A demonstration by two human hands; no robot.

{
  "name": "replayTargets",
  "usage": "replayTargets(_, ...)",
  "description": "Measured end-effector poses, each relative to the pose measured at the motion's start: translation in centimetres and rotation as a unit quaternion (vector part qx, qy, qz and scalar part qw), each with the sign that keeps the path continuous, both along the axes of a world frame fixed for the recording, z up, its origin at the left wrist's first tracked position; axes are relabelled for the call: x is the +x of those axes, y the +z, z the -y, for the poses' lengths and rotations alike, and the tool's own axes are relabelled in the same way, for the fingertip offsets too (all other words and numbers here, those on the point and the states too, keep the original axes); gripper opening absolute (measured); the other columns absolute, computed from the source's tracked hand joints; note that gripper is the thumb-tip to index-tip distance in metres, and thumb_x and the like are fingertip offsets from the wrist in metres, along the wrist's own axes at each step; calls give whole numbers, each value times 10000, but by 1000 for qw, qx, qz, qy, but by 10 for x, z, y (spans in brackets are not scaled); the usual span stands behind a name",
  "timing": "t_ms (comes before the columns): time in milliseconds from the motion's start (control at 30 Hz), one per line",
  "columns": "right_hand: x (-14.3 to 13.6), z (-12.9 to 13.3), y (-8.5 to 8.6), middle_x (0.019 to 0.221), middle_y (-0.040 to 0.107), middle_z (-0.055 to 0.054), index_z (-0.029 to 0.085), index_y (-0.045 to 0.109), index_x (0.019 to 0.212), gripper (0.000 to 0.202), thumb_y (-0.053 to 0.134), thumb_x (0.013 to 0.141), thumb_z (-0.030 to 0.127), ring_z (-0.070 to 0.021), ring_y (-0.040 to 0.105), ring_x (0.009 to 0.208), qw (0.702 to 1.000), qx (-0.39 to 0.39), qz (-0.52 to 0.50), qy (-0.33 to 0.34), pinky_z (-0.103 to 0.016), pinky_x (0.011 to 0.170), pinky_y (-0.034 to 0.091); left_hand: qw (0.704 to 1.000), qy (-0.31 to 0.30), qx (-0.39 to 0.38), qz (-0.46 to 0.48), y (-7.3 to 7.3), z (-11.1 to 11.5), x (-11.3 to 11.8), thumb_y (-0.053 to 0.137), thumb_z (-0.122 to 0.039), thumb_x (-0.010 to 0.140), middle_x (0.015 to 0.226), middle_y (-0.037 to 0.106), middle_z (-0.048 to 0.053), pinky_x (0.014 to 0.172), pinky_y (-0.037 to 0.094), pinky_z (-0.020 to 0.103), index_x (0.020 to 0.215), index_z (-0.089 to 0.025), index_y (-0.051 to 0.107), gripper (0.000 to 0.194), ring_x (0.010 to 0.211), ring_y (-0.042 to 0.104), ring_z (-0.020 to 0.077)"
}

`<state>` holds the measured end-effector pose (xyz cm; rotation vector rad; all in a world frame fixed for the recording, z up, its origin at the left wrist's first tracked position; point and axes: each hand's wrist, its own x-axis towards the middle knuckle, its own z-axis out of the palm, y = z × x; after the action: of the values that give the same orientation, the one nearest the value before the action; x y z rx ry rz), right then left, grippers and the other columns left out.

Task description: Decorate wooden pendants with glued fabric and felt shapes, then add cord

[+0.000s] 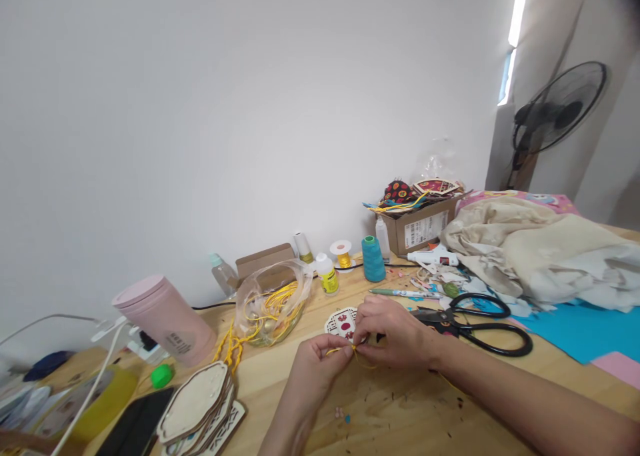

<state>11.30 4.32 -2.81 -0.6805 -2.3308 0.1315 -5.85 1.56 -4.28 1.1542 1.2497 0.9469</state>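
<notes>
My left hand (325, 355) and my right hand (387, 333) meet over the table, fingertips pinched together on a thin yellow cord (355, 351). The cord is bunched between them, and a loose length of it shows below my right wrist. Just behind my fingers lies a cut-out wooden ornament (344, 325) with red shapes on a pale face. My right hand covers part of it, so whether the cord is joined to it I cannot tell. Black-handled scissors (460, 323) rest beside my right wrist.
A stack of wooden plates (195, 403), a phone (137, 423) and a pink tumbler (165, 319) stand to the left. Behind are a plastic bag of yellow cords (273, 306), a glue bottle (327, 274) and a teal thread cone (373, 259). A cardboard box (417, 229) and cloth (540, 249) fill the right.
</notes>
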Motion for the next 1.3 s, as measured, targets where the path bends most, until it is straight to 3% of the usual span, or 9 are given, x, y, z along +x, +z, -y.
replayTargets(267, -2, -1, -5, 615, 616, -9, 193, 650, 668, 64, 586, 671, 198, -123, 513, 610, 1000, 4, 7, -14, -233, 566, 339, 1000, -5, 16, -14, 3, 0, 0, 728, -313, 531, 623, 667, 40, 547, 345, 197, 654, -114, 669, 241, 557, 504, 104)
replayTargets(700, -3, -6, -12, 569, 581, 19, 212, 598, 579, 97, 571, 669, 188, -123, 433, 585, 996, 83, 19, -25, -265, 538, 233, 999, -7, -15, -49, 1, 0, 1, 703, -319, 540, 516, 598, -11, 457, 280, 181, 629, -122, 639, 226, 459, 443, 79)
replayTargets(1300, -4, -5, -10, 581, 570, 3, 189, 570, 579, 119, 541, 695, 183, -119, 441, 585, 992, 122, 23, -32, -258, 539, 259, 999, -16, -12, -38, 2, 0, 0, 724, -373, 505, 506, 571, -25, 438, 262, 178, 640, -127, 614, 301, 434, 420, 63)
